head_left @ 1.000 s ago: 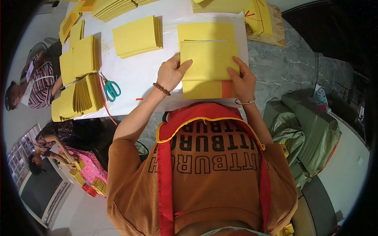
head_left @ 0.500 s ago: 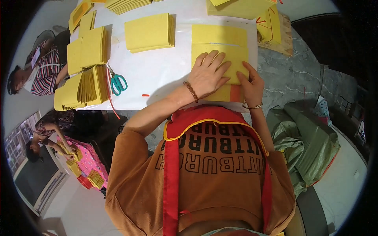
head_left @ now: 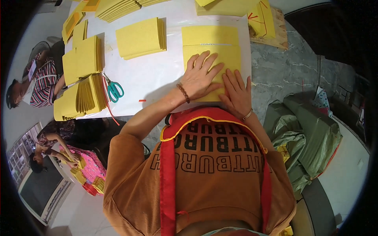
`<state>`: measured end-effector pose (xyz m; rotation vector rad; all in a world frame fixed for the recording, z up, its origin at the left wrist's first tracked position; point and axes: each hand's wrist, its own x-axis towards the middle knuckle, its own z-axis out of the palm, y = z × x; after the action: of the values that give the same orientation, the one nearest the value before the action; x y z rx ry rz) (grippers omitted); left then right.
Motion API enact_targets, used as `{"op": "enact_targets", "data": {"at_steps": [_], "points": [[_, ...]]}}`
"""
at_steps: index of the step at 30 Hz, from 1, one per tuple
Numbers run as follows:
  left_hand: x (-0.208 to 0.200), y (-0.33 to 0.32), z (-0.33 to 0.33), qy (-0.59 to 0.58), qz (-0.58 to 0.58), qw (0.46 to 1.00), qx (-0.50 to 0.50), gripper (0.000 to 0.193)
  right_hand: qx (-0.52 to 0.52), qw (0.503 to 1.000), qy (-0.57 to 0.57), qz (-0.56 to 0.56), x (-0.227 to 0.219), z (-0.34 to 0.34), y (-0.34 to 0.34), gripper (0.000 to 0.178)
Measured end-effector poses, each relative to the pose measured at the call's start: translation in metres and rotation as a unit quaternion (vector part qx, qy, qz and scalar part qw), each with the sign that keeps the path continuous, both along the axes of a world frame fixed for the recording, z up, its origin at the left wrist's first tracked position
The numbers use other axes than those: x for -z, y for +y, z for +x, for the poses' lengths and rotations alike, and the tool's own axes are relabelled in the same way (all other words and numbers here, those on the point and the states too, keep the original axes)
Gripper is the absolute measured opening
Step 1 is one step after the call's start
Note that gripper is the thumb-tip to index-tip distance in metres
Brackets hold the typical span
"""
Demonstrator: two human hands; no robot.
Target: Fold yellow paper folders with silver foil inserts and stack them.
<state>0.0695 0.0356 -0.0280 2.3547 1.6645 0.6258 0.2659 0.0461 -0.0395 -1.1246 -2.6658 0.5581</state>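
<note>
In front of me, on the white-covered table (head_left: 145, 74), lies a flat yellow paper piece (head_left: 210, 35), with a thin whitish strip across its upper part. My left hand (head_left: 201, 76), a beaded bracelet at its wrist, rests on it palm down with spread fingers. Beside it, my right hand (head_left: 238, 92) lies flat over the paper's lower right edge, its fingers stretched out. An orange-red patch on the paper is mostly covered by the right hand. Neither hand grips anything. How many layers the paper has, I cannot tell.
Folded yellow papers (head_left: 141, 38) lie left of centre, more stacks (head_left: 88, 55) along the left edge. Teal-handled scissors (head_left: 115, 91) and a small red strip (head_left: 142, 100) lie nearby. A large yellow stack (head_left: 228, 8) stands behind. Two people work at the left.
My right hand has gone from holding the paper's right edge between thumb and fingers to lying flat on it. The orange-red patch is now mostly covered. The whole view has shifted slightly.
</note>
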Motion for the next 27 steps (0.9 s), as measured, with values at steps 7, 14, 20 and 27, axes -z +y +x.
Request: {"op": "enact_targets", "data": {"at_steps": [7,14,20,27], "points": [[0.0,-0.007,0.008,0.126,0.073,0.988,0.043,0.05,0.008,0.95,0.217,-0.223,0.001,0.014,0.015,0.042],[-0.024,0.005,-0.038,-0.002,0.166,0.983,0.072,0.039,0.147,0.861,0.424,-0.24,-0.018,0.009,0.035,0.036],[-0.016,-0.009,-0.17,0.166,0.207,0.946,-0.187,0.055,0.217,0.831,0.417,-0.298,-0.013,0.011,0.035,0.033],[0.038,-0.004,-0.218,0.182,0.02,0.975,-0.124,0.059,0.187,0.909,0.311,-0.203,-0.003,0.012,0.025,0.024]]}}
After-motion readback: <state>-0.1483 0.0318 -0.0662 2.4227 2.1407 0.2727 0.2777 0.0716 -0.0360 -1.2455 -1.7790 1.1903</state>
